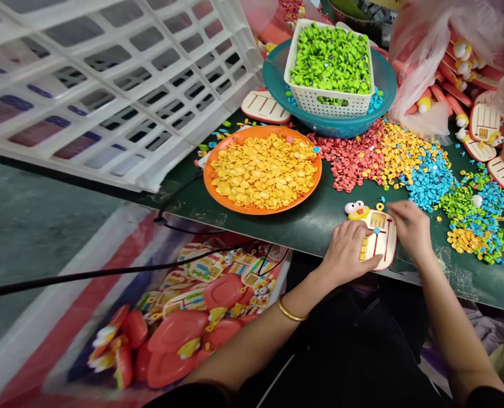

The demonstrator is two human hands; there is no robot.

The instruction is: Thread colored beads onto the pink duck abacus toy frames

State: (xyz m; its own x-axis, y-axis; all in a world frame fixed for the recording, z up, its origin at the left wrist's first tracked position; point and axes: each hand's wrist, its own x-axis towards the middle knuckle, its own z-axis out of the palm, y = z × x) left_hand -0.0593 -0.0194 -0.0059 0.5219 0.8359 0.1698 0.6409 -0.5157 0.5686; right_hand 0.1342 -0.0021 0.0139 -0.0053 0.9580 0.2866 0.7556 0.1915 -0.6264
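A small duck-shaped toy panel, white with a yellow beak and googly eyes, lies near the front edge of the dark green table. My left hand lies over its left half, fingers curled down onto it, with a gold bangle on the wrist. My right hand rests at its right edge, fingers bent and pressed together over the panel; anything held in them is hidden. Small yellow buttons sit on the panel's left column.
An orange plate holds yellow pieces. A white basket of green pieces sits in a teal bowl. Loose red, yellow, blue and green pieces cover the table. White crate at left; finished red toys in a striped sack below.
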